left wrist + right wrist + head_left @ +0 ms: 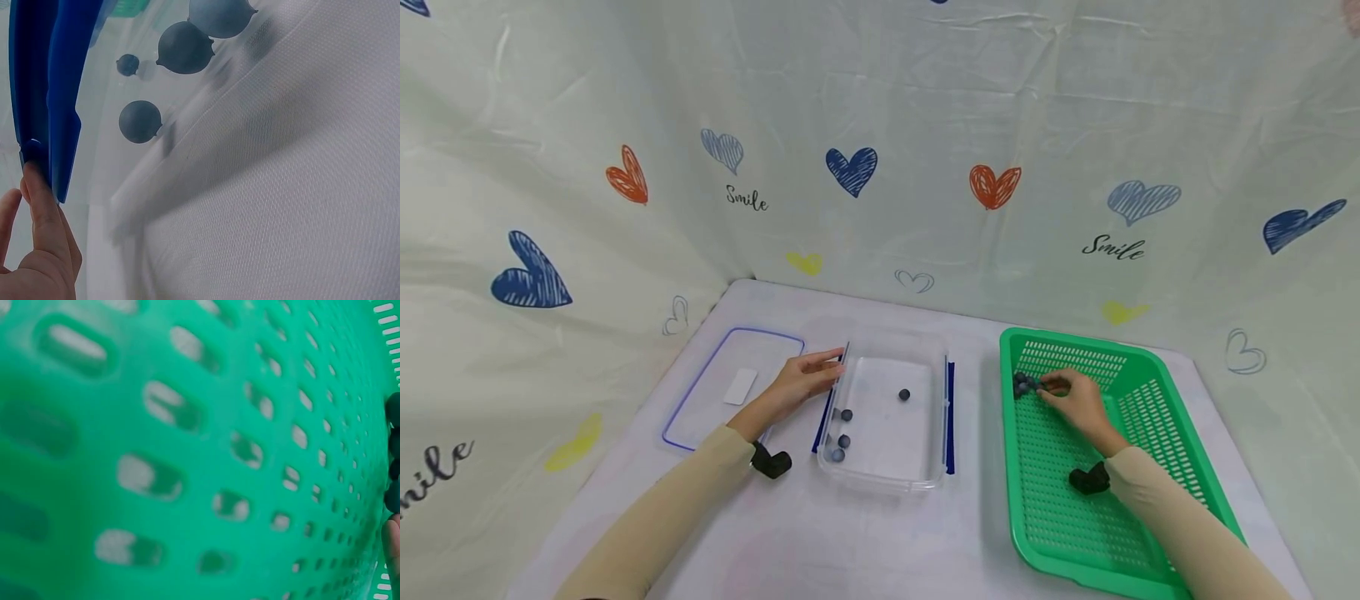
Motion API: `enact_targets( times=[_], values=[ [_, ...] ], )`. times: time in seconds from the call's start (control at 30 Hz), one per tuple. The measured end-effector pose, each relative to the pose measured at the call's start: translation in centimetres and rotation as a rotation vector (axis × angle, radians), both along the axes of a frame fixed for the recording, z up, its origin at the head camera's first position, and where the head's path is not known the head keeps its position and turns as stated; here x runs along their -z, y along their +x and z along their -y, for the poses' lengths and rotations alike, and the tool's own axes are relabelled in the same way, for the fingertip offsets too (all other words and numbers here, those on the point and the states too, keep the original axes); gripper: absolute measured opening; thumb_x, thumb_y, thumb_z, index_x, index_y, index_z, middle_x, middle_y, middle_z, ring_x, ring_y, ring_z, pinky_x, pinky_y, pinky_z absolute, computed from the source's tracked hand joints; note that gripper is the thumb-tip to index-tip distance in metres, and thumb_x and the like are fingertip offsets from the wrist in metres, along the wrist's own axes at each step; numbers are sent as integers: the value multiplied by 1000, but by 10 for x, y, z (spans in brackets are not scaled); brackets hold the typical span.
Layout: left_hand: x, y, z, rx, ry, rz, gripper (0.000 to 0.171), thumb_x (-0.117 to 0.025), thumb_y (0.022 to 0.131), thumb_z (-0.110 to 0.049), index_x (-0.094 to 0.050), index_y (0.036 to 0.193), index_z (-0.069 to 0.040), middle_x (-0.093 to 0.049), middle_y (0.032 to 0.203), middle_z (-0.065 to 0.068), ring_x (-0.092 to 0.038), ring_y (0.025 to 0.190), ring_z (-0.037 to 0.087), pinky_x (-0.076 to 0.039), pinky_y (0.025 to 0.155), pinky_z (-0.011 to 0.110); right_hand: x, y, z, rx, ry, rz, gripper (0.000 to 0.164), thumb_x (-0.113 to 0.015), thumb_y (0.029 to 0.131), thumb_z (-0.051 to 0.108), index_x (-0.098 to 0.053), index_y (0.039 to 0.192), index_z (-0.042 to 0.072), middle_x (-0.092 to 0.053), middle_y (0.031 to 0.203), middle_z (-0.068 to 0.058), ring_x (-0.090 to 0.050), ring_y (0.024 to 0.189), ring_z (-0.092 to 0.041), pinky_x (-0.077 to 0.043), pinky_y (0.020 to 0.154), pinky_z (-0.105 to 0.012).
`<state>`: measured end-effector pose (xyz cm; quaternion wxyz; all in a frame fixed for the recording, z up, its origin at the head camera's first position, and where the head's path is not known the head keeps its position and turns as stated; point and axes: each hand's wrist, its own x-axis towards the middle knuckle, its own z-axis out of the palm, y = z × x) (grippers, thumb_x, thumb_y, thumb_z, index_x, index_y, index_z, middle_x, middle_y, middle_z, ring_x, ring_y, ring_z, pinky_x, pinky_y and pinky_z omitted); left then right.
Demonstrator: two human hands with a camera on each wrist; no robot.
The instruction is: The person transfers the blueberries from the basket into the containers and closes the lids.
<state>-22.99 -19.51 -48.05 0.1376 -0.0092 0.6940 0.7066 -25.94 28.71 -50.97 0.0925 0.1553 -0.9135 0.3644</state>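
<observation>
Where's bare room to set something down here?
On the table: the strip between the clear container and green basket, and the patch along the container's near side. The container's right near floor is bare. Crowded: the container's left side, with blueberries and the left hand; the basket's far left end, with blueberries and the right hand.

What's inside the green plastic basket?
Small round dark bluish balls cluster far left in the basket, with the right hand at them. Anything beneath hand and beige sleeve is hidden.
</observation>
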Motion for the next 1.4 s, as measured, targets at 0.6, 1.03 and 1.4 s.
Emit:
enact_targets(
  times=[0.6, 1.03, 1.4],
  values=[
    [1, -1, -1, -9, -2, 10, 58, -73, 79, -26, -52, 131, -12, -56, 118, 14, -57, 103, 18, -48, 87, 27, -2, 3, 5, 22, -18, -18, 21, -68, 81, 1, -63, 100, -5, -63, 90, -19, -61, 79, -29, -54, 65, -31],
    [-1, 0, -1, -11, -1, -3, 54, -71, 81, -23, -53, 131, -12, -59, 113, 10, -59, 98, 14, -49, 86, 26, -17, 1, 1, 46, -28, -24, 18, -68, 82, 2, -64, 99, -5, -64, 89, -18, -62, 79, -29, -53, 63, -23],
    [1, 0, -1, -5, 2, -11, 53, -70, 83, -21, -52, 131, -11, -59, 113, 9, -59, 98, 13, -49, 86, 26, -29, 5, 3, 56, -29, -42, 21, -68, 82, 6, -64, 102, -2, -63, 89, -14, -61, 78, -21, -53, 62, -25]
  ],
)
